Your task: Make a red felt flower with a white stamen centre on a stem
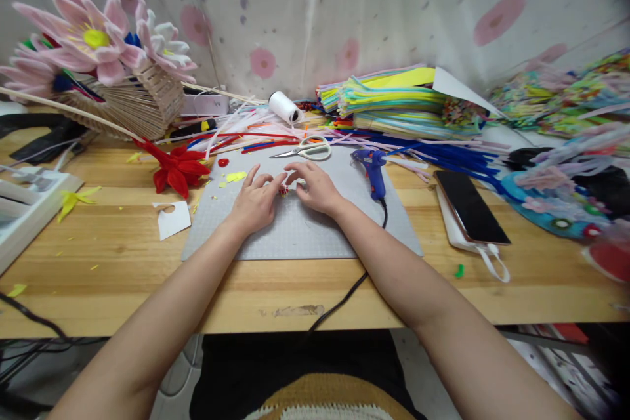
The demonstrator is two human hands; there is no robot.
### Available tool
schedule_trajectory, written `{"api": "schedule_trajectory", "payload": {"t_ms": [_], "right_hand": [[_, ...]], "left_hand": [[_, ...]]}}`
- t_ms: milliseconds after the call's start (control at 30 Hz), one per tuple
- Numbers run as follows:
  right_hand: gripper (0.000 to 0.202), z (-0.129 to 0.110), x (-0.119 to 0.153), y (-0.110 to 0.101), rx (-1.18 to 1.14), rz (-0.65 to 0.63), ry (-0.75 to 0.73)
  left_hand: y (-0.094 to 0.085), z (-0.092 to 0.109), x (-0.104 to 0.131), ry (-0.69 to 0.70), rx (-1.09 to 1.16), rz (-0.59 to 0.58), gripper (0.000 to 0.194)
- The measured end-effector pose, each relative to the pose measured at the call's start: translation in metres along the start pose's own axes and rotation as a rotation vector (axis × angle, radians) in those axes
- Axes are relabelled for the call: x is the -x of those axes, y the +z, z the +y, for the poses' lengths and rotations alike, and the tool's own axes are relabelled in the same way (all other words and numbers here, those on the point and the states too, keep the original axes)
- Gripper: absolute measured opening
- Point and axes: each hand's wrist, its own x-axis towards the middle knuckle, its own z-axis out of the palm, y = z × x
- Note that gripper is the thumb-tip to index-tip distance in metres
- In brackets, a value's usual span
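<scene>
Left hand [256, 202] and right hand [317, 189] are curving toward each other over the gray mat [305, 246], their fingertips bracketing a small red piece [284, 190]. From my feed I cannot tell whether either hand is actually pinching it or just touching it. Taking that piece as my clock center, I'm seeing scissors [315, 148] lying at one o'clock and a white spool [284, 107] lying farther off at twelve. A blue glue gun [375, 174] is resting at three, with a phone [472, 207] lying beyond it on the table [236, 302]. At nine, a red flower [177, 168] is resting beside the mat.
</scene>
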Motion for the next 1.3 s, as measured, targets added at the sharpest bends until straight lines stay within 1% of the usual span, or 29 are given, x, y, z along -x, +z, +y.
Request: {"api": "schedule_trajectory", "payload": {"t_ms": [167,333,433,567,700,1067,1200,1300], "right_hand": [[0.045,-0.005,-0.001,0.000,0.067,-0.019,0.015],[0.045,-0.003,0.000,0.003,0.077,0.003,0.011],[0.046,-0.001,0.001,0.004,0.056,0.056,0.040],[0.048,0.004,0.001,0.003,0.015,0.142,0.112],[0.050,0.008,0.001,0.001,-0.016,0.172,0.138],[0.049,0.005,0.001,0.001,-0.009,0.152,0.130],[0.049,0.004,0.001,0.000,-0.003,0.141,0.123],[0.050,0.003,0.001,0.000,0.003,0.110,0.089]], "left_hand": [[0.001,0.003,-0.001,-0.039,0.012,-0.012,0.070],[0.002,0.005,-0.001,-0.069,0.019,-0.003,0.072],[0.002,0.003,0.000,-0.067,0.032,0.011,0.075],[0.001,0.000,0.003,-0.028,0.041,0.005,0.080],[0.001,0.000,0.003,0.009,0.027,0.014,0.078],[-0.001,0.000,0.002,0.019,0.048,0.057,0.080],[-0.002,0.001,0.002,0.000,0.050,0.038,0.081],[-0.002,0.001,0.001,-0.008,0.042,0.019,0.079]]}}
